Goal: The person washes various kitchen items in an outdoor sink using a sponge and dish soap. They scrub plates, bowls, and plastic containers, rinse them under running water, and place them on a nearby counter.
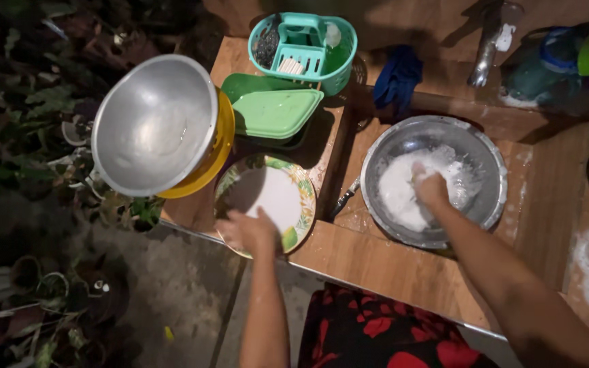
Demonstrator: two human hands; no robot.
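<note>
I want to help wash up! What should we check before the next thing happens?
1. Left hand has hold of the flowery plate: ok, it grips the near rim.
2. Plate safely on the wooden counter: not ok, it sits at the edge, part over it.
3. Right hand in the foamy metal basin: ok.
4. What the right hand holds under the foam: cannot tell.
5. Big metal bowl steady: not ok, it is tilted on a yellow bowl.
6. Knife beside the basin away from both hands: ok.
</note>
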